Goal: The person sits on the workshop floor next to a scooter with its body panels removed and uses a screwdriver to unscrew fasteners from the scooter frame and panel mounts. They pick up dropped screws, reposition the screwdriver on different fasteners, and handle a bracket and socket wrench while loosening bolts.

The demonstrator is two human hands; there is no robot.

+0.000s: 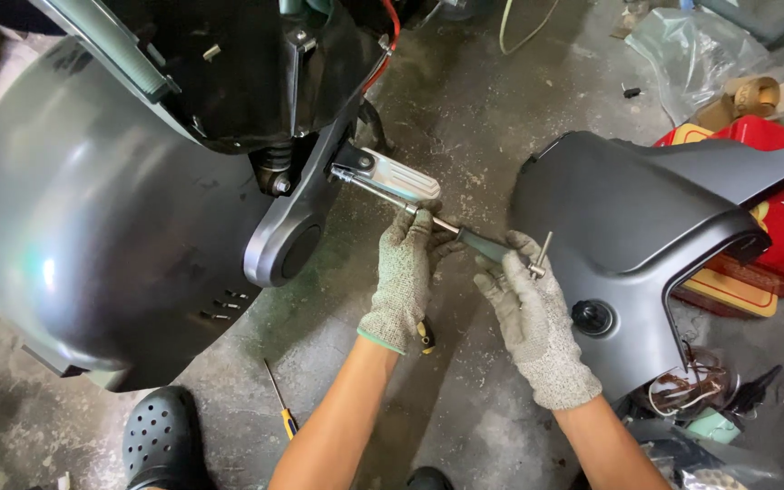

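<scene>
Head view, centre of the frame: both my gloved hands grip a long wrench [465,234]. My left hand [406,272] pinches its shaft just below the silver footpeg [390,176] of the scooter [93,227]; my right hand [528,304] is wrapped around its handle. A yellow screwdriver [279,399] lies on the floor [465,109], lower middle.

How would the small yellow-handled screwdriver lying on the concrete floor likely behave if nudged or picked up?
The yellow-handled screwdriver looks thin and rigid, so probably light and stiff. Its round shaft suggests it may roll if nudged, though the rough concrete floor would likely stop it quickly.
</scene>
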